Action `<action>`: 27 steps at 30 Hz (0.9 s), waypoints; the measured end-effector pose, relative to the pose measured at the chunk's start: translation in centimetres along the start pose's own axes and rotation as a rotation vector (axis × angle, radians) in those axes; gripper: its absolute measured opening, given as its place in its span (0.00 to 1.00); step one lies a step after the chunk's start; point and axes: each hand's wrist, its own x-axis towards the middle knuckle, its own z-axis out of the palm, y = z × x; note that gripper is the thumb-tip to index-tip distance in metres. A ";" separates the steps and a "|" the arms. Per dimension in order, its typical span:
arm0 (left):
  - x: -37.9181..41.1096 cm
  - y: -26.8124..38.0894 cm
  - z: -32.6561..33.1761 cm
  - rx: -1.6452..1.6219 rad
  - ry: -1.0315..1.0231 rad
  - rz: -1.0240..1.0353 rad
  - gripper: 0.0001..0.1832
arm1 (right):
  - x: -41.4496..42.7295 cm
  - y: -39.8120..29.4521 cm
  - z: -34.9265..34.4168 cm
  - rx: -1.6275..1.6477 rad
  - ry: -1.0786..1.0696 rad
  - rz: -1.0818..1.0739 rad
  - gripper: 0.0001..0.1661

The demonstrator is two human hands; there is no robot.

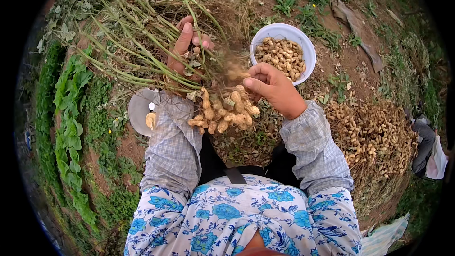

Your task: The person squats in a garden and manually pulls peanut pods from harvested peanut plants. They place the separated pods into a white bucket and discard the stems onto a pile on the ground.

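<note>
A bundle of uprooted peanut plants [149,46] lies across my left hand [182,51], which holds it up, the thumb and fingers showing among the green stems. Their leafy ends point up and left. From the root end hangs a thick cluster of tan peanut pods [227,113] above my lap. My right hand [275,87] is at the right side of this cluster, thumb and forefinger pinched at a pod by the roots. The roots there are blurred. Just beyond my right hand stands a white plastic basin [310,53] partly filled with loose peanuts [280,55].
More pulled plants [227,10] lie behind the bundle. A heap of peanut plants with pods [369,138] spreads at right. By my left forearm is a greyish round container [138,112]. Leafy green crops [73,131] grow at left. A flat brown scrap [359,33] lies upper right.
</note>
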 end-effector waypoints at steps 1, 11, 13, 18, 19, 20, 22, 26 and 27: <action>0.1 -0.1 -0.3 -0.036 -0.029 0.005 0.15 | -0.1 -0.2 -0.2 0.080 -0.028 0.021 0.15; 1.2 -0.3 -2.3 -0.346 -0.388 -0.042 0.19 | -0.2 -0.8 -3.4 0.441 -0.080 -0.125 0.13; 1.3 0.3 -2.9 -0.387 -0.428 -0.062 0.19 | 0.1 -0.8 -6.0 0.390 0.103 -0.212 0.15; 0.3 0.2 -0.7 -0.284 -0.159 -0.075 0.16 | 1.9 1.3 -8.2 -0.486 0.495 -0.266 0.18; 0.3 0.4 -0.8 -0.248 -0.159 -0.085 0.16 | 1.9 0.8 -7.2 -0.519 0.454 -0.271 0.19; 0.4 0.7 -1.0 -0.212 -0.158 -0.095 0.16 | 1.3 0.4 -5.5 -0.421 0.348 -0.285 0.18; 0.2 0.5 -1.2 -0.140 -0.106 -0.090 0.16 | -0.4 -2.0 -1.4 -0.300 0.131 -0.218 0.19; 0.2 -0.7 -0.3 -0.142 -0.124 -0.019 0.14 | -0.4 -0.9 1.1 -0.522 0.229 -0.339 0.14; 0.1 -0.6 -0.1 -0.133 -0.115 -0.034 0.15 | -0.1 -0.5 1.0 -0.478 0.232 -0.320 0.14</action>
